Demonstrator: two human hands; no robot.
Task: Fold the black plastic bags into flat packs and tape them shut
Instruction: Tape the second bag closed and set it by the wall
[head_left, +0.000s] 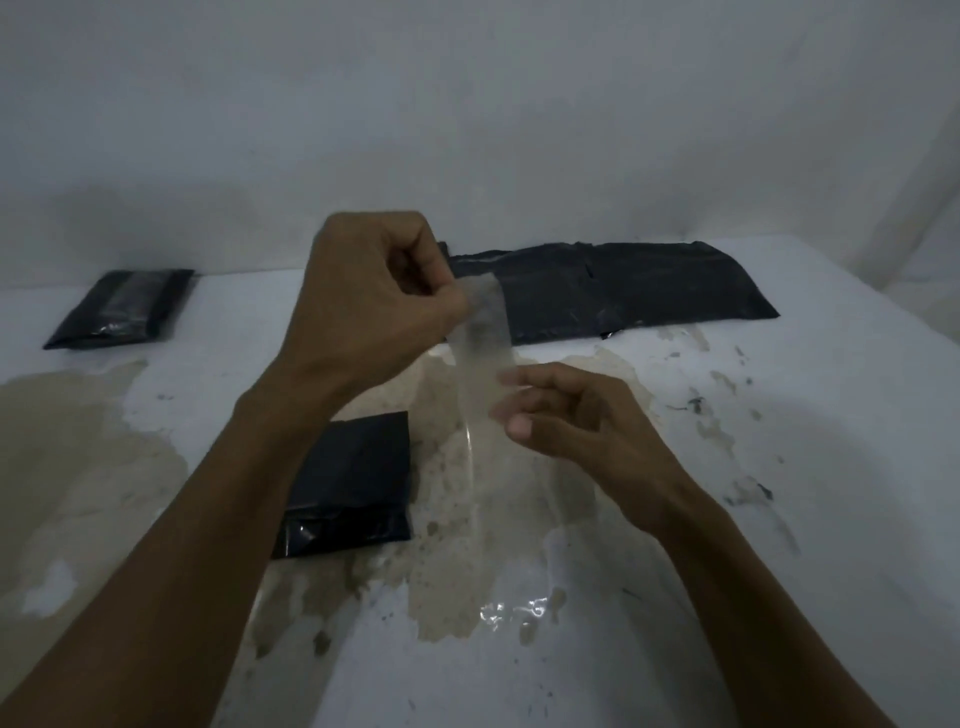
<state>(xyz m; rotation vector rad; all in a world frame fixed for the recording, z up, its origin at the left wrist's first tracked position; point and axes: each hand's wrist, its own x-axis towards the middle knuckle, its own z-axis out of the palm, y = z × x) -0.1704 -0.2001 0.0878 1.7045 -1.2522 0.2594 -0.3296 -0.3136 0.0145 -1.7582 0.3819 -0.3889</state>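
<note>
Both hands, left (363, 296) and right (566, 410), pinch a clear tape strip (480, 332) above a folded black pack (353, 483).

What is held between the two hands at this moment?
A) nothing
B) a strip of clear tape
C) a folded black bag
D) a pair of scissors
B: the left hand pinches the top end of a clear tape strip and the right hand holds it lower down, while the folded pack lies on the table below.
</note>
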